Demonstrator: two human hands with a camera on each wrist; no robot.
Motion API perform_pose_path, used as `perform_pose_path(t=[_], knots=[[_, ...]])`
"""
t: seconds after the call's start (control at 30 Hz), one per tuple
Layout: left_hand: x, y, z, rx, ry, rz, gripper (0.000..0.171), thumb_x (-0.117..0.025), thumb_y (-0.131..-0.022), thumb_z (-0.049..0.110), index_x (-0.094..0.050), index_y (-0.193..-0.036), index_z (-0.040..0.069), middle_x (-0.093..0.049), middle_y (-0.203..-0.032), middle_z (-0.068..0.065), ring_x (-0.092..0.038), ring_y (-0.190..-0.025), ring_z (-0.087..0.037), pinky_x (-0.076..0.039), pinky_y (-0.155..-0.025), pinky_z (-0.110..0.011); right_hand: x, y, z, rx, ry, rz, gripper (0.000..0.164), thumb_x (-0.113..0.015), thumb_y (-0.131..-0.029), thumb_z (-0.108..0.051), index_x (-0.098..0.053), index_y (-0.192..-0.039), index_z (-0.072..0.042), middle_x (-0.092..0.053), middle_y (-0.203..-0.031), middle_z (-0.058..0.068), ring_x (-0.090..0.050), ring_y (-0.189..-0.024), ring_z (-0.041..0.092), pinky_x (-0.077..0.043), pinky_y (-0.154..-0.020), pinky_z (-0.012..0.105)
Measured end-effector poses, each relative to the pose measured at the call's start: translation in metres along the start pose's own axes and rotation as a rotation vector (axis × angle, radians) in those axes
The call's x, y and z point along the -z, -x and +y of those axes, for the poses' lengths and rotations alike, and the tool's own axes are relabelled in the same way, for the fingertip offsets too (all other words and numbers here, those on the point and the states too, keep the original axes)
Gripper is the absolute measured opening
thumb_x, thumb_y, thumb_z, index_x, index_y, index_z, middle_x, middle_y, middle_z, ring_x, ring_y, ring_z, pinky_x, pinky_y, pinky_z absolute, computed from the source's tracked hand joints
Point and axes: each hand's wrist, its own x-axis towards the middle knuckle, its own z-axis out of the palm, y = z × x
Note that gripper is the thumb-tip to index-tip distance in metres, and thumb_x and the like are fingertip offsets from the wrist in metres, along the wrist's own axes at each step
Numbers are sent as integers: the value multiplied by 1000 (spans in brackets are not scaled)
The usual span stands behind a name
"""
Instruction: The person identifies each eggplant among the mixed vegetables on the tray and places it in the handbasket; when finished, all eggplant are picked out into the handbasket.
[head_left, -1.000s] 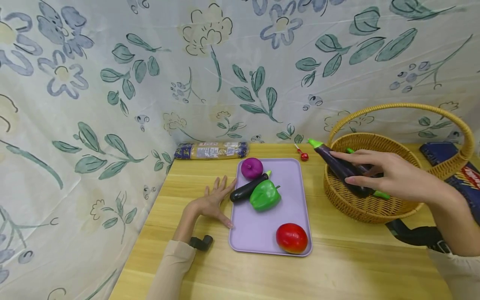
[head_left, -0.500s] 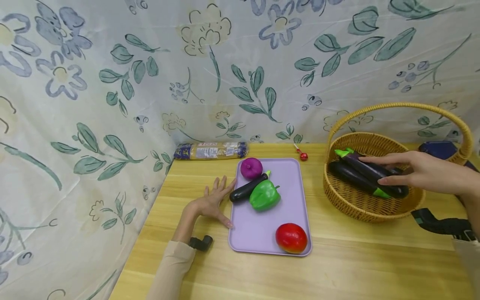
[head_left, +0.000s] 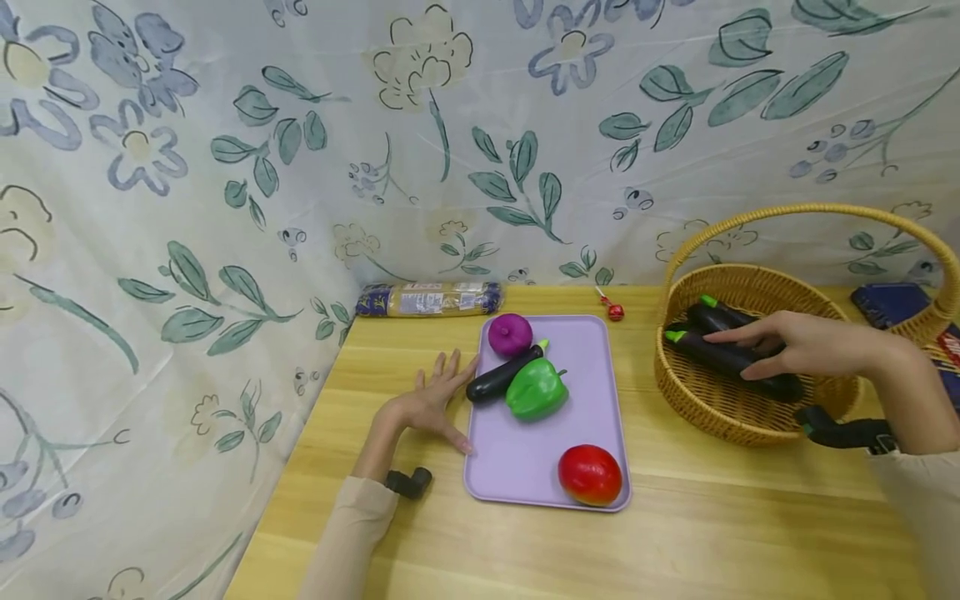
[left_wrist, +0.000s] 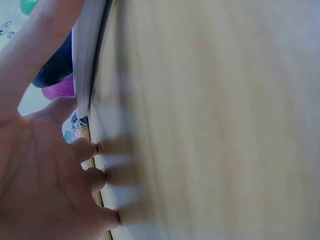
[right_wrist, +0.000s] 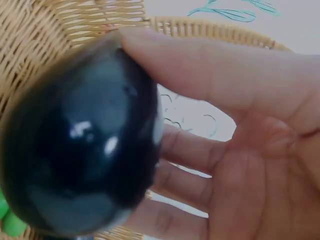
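Observation:
Inside the wicker basket (head_left: 693, 408), my right hand (head_left: 817, 346) grips a dark eggplant (head_left: 716, 357) from above, its green stem pointing left. The right wrist view shows the thumb on one side of the glossy eggplant (right_wrist: 80, 145) and several fingers on the other. A second eggplant (head_left: 708, 318) lies behind it, partly covered. My left hand (head_left: 427, 404) is spread on the table at the left edge of a lilac tray (head_left: 540, 467); fingertips and thumb reach the rim. On the tray lie a purple onion-like vegetable (head_left: 510, 335), a small eggplant (head_left: 498, 382), a green bell pepper (head_left: 537, 390) and a red fruit (head_left: 589, 475).
The basket's tall handle (head_left: 810, 208) arches over the right hand. A long clear-and-blue packet (head_left: 429, 299) and a red lollipop (head_left: 615, 312) lie along the back near the floral cloth (head_left: 420, 192). A dark blue packet (head_left: 885, 304) lies beyond the basket at right.
My right hand brought the eggplant from the basket's left rim down inside, first to the right, then back toward the front left. The left hand stays in place.

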Motion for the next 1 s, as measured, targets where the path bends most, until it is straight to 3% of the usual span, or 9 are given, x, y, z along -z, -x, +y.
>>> perform_pose_path(t=[0.23,0.47,0.73,1.0], knots=[[0,0,-1,6,4,-2,142,-96,-67,49,3,-168,29,21,-172,-19,27,-157,-41,16,-123,-70,-5,-10,8,-11,-56,-50,67,-81,-88,-22,-57,-148,-9,-57,-141,33,-63,-120,44,-62,-82,39],[1,0,1,-1,0,-2,142,-95,-67,49,2,-168,29,21,-172,-19,26,-157,-41,15,-123,-71,-3,-12,19,-33,-91,-79,73,-86,-83,-22,-57,-149,-10,-59,-135,25,-63,-110,25,-58,-76,26],[-1,1,0,2,-5,-6,142,-95,-67,50,4,-167,30,22,-171,-18,27,-157,-40,15,-123,-70,-12,-21,24,1,-235,-168,67,-82,-84,-3,-54,-144,8,-58,-103,15,-65,-76,10,-60,-66,27],[0,0,-1,0,-10,-1,142,-95,-67,49,3,-167,29,21,-172,-19,26,-157,-41,15,-123,-71,-14,-25,23,67,-227,-160,55,-82,-84,-4,-63,-133,11,-65,-94,11,-66,-71,7,-60,-62,27]])
